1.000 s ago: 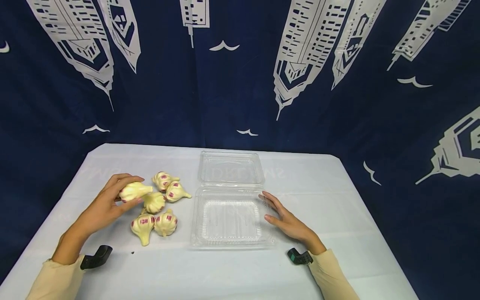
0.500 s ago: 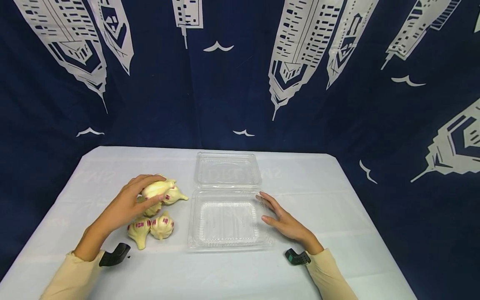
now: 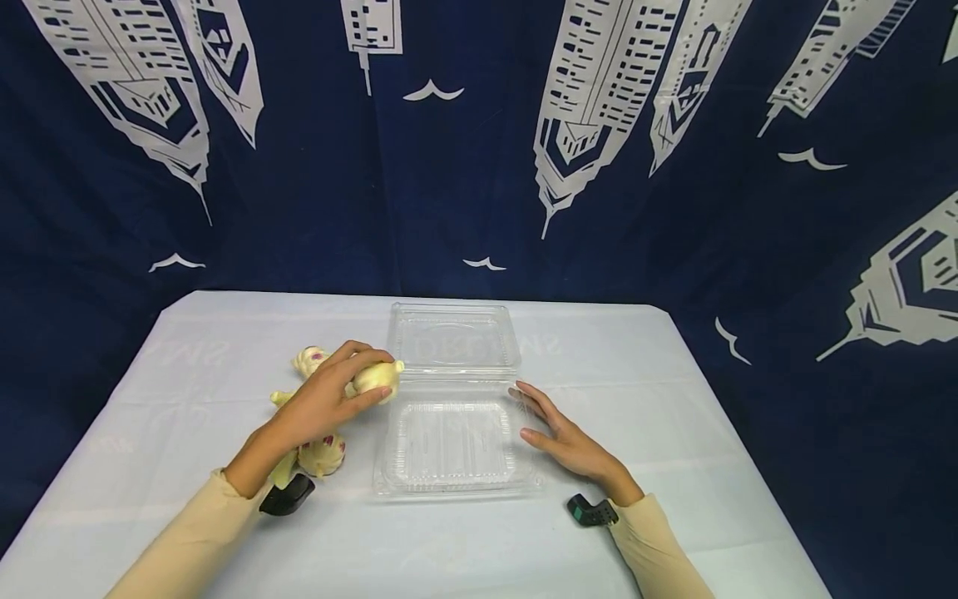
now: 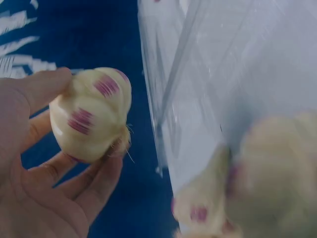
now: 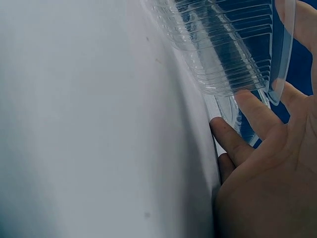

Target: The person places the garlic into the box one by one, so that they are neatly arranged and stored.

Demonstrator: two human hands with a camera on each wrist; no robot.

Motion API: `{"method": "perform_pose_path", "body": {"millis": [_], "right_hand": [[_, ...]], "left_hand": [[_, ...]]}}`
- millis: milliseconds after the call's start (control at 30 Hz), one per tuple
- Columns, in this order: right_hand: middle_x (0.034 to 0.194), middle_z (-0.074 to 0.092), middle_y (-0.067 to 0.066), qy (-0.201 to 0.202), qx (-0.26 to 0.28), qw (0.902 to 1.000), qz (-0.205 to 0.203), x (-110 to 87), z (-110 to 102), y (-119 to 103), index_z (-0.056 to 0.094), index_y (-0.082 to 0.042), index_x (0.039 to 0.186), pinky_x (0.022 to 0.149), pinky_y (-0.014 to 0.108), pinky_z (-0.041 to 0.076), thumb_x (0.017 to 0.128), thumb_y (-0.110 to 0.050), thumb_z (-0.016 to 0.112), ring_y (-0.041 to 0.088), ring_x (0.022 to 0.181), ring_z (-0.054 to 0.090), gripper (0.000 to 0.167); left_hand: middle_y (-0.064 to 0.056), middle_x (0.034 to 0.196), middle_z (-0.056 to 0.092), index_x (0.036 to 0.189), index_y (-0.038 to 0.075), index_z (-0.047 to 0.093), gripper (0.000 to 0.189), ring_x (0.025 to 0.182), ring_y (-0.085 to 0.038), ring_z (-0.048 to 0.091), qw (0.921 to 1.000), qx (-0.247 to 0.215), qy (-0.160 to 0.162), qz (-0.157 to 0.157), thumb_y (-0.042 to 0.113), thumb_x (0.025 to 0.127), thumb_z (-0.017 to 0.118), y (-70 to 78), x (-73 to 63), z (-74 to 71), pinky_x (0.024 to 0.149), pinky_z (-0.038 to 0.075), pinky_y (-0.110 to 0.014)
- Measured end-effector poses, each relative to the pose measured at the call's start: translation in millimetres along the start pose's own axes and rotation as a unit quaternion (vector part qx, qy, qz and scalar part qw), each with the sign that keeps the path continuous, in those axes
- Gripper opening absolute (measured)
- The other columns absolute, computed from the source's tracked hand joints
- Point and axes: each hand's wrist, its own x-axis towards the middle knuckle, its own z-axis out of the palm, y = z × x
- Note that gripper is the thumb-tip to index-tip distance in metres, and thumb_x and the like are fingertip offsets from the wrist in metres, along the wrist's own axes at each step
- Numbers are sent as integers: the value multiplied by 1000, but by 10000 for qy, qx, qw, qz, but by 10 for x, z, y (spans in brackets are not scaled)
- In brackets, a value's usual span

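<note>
My left hand [image 3: 322, 406] holds a garlic bulb [image 3: 377, 379], cream with purple patches, beside the back left corner of a clear plastic clamshell container [image 3: 456, 492]. In the left wrist view, thumb and fingers curl round this garlic bulb [image 4: 91, 116], its root end facing right. My right hand [image 3: 572, 449] rests at the container's right side with fingers extended and thumb apart. In the right wrist view, the fingertips [image 5: 245, 99] touch the container's ribbed wall [image 5: 233, 64] and rim. Several more garlic bulbs [image 3: 322, 455] lie on the table, partly hidden by the left hand and forearm.
The container's lid [image 3: 455, 337] lies folded back flat behind its base. A white cloth covers the table [image 3: 621, 358]. Behind it hangs a dark blue curtain [image 3: 464, 183] with white building prints. Each wrist carries a black camera [image 3: 591, 511].
My left hand has carried the garlic bulb rightward, past the other bulbs, to the container's left edge. The right hand has stayed at the container's right side. The head view has shifted slightly.
</note>
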Motion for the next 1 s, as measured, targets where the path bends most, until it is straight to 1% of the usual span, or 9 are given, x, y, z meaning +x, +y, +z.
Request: {"method": "perform_pose_path", "body": {"millis": [100, 200, 333, 467, 567, 667, 800, 900, 1000], "right_hand": [[165, 26, 5, 37, 94, 9999, 2, -5, 4, 15, 12, -25, 161, 117, 64, 17, 104, -17, 55, 32, 153, 20, 72], [166, 24, 5, 10, 158, 9999, 4, -6, 13, 20, 12, -25, 161, 118, 64, 17, 104, -17, 55, 32, 153, 19, 72], [166, 23, 4, -26, 146, 9999, -17, -5, 18, 6, 11, -29, 161, 118, 64, 17, 104, -18, 55, 32, 153, 19, 72], [166, 23, 5, -13, 109, 9999, -57, -10, 0, -15, 11, -27, 161, 118, 64, 18, 104, -17, 55, 34, 153, 20, 72], [166, 24, 5, -7, 92, 9999, -42, -12, -12, -21, 12, -25, 161, 118, 64, 18, 104, -17, 55, 34, 153, 21, 72], [166, 25, 5, 9, 121, 9999, 2, -11, -18, -16, 12, -25, 161, 118, 64, 18, 104, -18, 56, 33, 153, 21, 72], [165, 25, 5, 4, 174, 9998, 33, -10, -16, -5, 13, -26, 161, 118, 63, 18, 104, -18, 56, 32, 153, 20, 72], [166, 25, 6, -5, 182, 9998, 10, -8, -9, 0, 13, -27, 161, 118, 64, 18, 104, -17, 55, 34, 153, 20, 72], [165, 25, 7, -20, 184, 9998, -27, 7, 6, -3, 12, -26, 161, 117, 65, 18, 104, -16, 55, 36, 152, 20, 72]], "left_hand": [[-9, 122, 60, 127, 13, 63, 35, 103, -22, 60, 9999, 48, -16, 156, 20, 93, 73, 63, 100, 89, 86, 51, -42], [-8, 123, 62, 128, 13, 64, 35, 109, -23, 60, 9996, 70, -92, 244, 21, 94, 72, 127, 177, 158, 91, 50, -45], [-8, 126, 64, 130, 11, 63, 37, 115, -27, 59, 9992, 52, -289, 290, 22, 95, 70, 216, 272, 242, 97, 48, -48], [-11, 130, 64, 131, 6, 62, 39, 123, -30, 59, 9983, -32, -486, 336, 20, 96, 69, 304, 379, 321, 104, 46, -48], [-12, 132, 65, 131, 4, 61, 39, 125, -32, 58, 9979, -80, -569, 314, 18, 96, 68, 360, 456, 381, 106, 44, -50], [-12, 130, 66, 131, 4, 62, 38, 119, -32, 61, 9971, -158, -722, 205, 18, 96, 68, 406, 544, 470, 102, 46, -50], [-12, 127, 67, 131, 6, 61, 38, 104, -28, 66, 9944, -299, -1014, 35, 19, 96, 68, 452, 663, 620, 90, 53, -43], [-13, 128, 66, 132, 7, 60, 39, 104, -28, 67, 9927, -316, -1163, -26, 20, 96, 68, 481, 729, 732, 87, 55, -42], [-12, 126, 66, 132, 8, 60, 39, 109, -28, 65, 9928, -157, -1179, -111, 21, 96, 68, 515, 761, 826, 90, 53, -45]]}}
